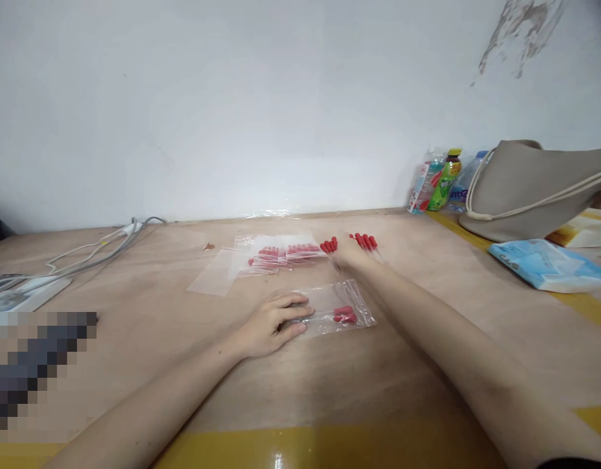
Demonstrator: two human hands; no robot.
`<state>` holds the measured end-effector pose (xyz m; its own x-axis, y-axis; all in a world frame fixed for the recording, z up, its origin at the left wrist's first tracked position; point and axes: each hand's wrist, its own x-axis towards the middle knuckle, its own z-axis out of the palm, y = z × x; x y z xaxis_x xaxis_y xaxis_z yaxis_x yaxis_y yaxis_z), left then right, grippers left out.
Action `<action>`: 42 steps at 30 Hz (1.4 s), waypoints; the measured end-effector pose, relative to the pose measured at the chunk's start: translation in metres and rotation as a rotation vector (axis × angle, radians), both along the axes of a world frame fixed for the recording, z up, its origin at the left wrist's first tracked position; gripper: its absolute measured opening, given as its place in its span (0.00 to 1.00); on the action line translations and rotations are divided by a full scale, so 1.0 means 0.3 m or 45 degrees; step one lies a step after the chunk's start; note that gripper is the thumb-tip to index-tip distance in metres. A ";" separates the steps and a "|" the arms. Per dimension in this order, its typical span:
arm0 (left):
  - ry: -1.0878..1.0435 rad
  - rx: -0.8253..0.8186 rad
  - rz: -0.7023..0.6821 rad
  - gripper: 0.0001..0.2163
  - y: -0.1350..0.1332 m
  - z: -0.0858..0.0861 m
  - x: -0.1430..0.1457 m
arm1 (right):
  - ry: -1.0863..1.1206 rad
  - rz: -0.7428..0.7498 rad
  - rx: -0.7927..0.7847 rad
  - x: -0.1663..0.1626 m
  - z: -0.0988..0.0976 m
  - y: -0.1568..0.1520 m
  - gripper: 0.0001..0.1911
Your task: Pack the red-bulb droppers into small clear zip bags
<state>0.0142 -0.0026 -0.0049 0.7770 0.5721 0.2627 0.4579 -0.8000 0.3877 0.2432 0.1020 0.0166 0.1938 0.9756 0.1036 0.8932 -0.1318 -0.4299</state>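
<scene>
I'm watching my left grip (275, 324) resting, fingers apart, on a clear bag (324, 293) | red pieces (345, 314) are lying inside its right end | right grip (348, 253) is sitting between red-tipped sticks (366, 241), closure I cannot tell | more bags (222, 270) are lying leftward | bottles (445, 180) are standing beyond.

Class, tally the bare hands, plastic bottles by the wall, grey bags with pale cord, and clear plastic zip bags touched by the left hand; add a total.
Bare hands: 2 (left hand, right hand)
Plastic bottles: 3 (red-and-white-labelled bottle, green-labelled bottle, blue-capped bottle)
Grey bag with pale cord: 1
Clear plastic zip bag: 1
Total: 7
</scene>
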 end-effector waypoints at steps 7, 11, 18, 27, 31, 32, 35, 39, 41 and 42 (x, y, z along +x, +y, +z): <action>-0.020 -0.001 -0.023 0.15 0.000 0.000 0.000 | 0.164 0.144 0.108 0.095 0.041 -0.106 0.31; -0.027 -0.005 -0.018 0.15 0.001 0.000 0.003 | 0.854 0.298 0.103 0.206 -0.001 -0.212 0.47; -0.023 -0.018 -0.005 0.15 0.002 0.002 0.004 | 1.261 0.302 0.123 0.243 -0.099 -0.280 0.48; 0.005 -0.028 0.017 0.15 -0.001 0.004 0.001 | 1.380 0.365 0.416 0.223 -0.075 -0.273 0.42; 0.001 -0.032 0.021 0.15 -0.001 0.005 0.002 | 1.328 0.302 0.411 0.225 -0.078 -0.317 0.40; -0.003 -0.035 0.021 0.15 -0.001 0.004 0.002 | 1.319 0.294 0.411 0.225 -0.082 -0.324 0.40; -0.023 -0.038 0.007 0.15 -0.001 0.003 0.001 | 1.248 0.211 0.488 0.230 -0.095 -0.333 0.37; -0.041 -0.014 -0.014 0.15 0.001 0.001 0.000 | 1.193 0.108 0.561 0.237 -0.103 -0.330 0.35; -0.043 -0.013 -0.014 0.15 0.002 0.001 0.000 | 1.225 0.104 0.530 0.232 -0.102 -0.332 0.37; -0.042 -0.017 -0.013 0.15 0.002 0.001 0.001 | 1.251 0.112 0.509 0.227 -0.101 -0.335 0.38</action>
<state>0.0144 -0.0021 -0.0045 0.7738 0.5676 0.2810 0.4363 -0.7993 0.4131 0.3114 0.0016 -0.0137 0.2972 0.9199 0.2559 0.1303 0.2264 -0.9653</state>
